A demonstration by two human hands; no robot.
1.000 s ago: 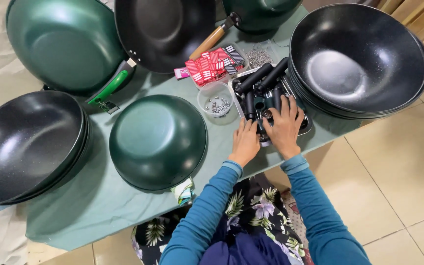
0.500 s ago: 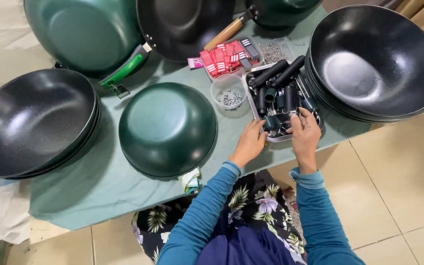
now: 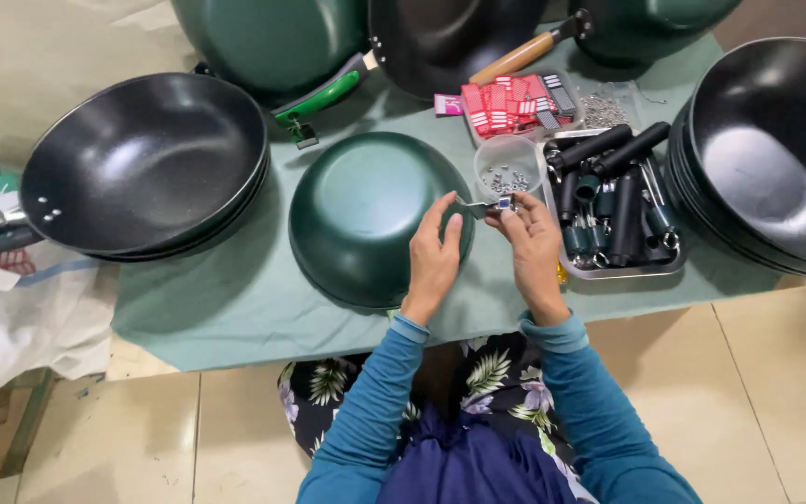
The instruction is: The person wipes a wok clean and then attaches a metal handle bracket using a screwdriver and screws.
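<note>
Overhead, a head-worn camera is looking down on a surface (image 3: pixel 235 299) draped in a pale green cloth. At the far left, a stack of black non-stick woks (image 3: pixel 142 163) is sitting open side up, with a dark handle already fitted and sticking out past the picture's left edge. Just right of it, a green wok body (image 3: pixel 366 219) is lying upside down with no handle on it, close in front of the person.

Over its right rim, the left hand (image 3: pixel 436 257) is pinching one end of a small metal bracket (image 3: pixel 482 207) between fingertips, and the right hand (image 3: pixel 535 247) is pinching the other end, where a tiny blue-and-white piece is showing. Both hands are closed narrowly on this part, holding it in the air above the surface, not yet touching the wok.

Beyond the hands, a small clear cup of screws (image 3: pixel 507 173) is standing beside a metal tray (image 3: pixel 622 273) filled with black and green handles. Red packets (image 3: pixel 506 101) are lying behind the cup. At the far right, a tall stack of black woks (image 3: pixel 767 159) is waiting without handles.

Judging by this, the work seems early to midway: a few pans look finished, the green one has no handle yet, and many remain.
</note>
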